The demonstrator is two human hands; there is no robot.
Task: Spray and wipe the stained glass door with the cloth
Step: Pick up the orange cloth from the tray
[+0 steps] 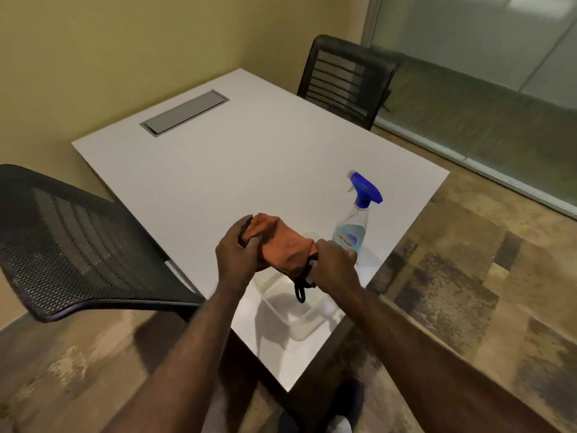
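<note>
The left hand (239,251) has its fingers curled around one end of the orange cloth (282,245), thumb up along the fabric; the right hand (335,264) is closed on the other end, where a black loop (301,290) hangs from the cloth's corner. The cloth is bunched between the two hands, held above the table and over a clear plastic container (296,310) that sits near the table's front corner.

Just beside the right hand stands the spray bottle (356,220) — clear body, pale blue liquid, blue trigger head — upright on the white table (237,157). Its label carries dark lettering, too blurred to read.

Further out, a grey cable hatch (184,114) is set flush in the tabletop near the wall. One black mesh chair (71,242) stands at the left edge of the table, another (343,79) at the far side. The frosted glass door (487,73) runs along the right — well apart from the hands.
</note>
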